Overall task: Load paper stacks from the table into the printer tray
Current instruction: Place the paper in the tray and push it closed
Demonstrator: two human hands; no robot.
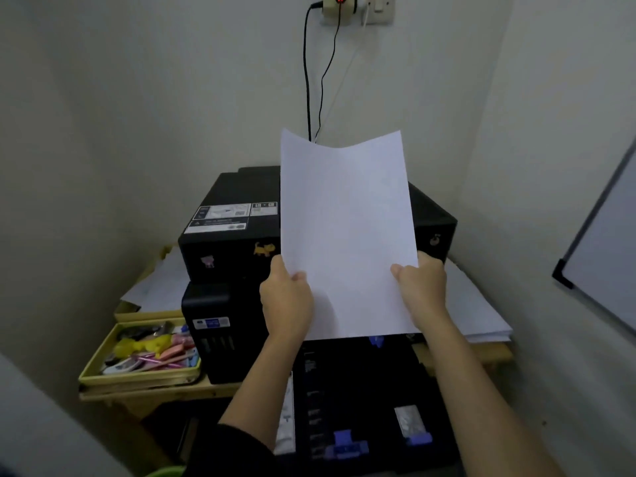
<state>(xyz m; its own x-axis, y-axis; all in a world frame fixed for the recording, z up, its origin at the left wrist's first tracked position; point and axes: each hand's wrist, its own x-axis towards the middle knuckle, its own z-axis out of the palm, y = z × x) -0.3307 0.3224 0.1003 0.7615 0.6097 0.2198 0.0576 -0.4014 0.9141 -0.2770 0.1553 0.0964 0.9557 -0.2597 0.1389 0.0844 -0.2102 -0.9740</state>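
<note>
1. Right now I am holding a thin paper stack (347, 232) upright in front of me, my left hand (287, 301) pinching its left edge and my right hand (421, 290) pinching its right edge, thumbs on the near face and fingers closed behind it.
2. Its top edge is sagging in the middle, so I am judging the sheets to be few and floppy.
3. This is looking like the carry-and-align step: the paper is hanging above the pulled-out printer tray (371, 401), which is lying open below my wrists.
4. Next I am expecting to tip the stack flat and lower it between the blue guides (344, 442), keeping both side edges square.
5. Beyond my grip the printer (234, 232) is blocking forward travel; downward room is looking open.
6. More paper (478, 311) is lying on the table (495, 352) just outside my right hand, and a yellow box (137, 376) of small items is sitting outside my left.
</note>
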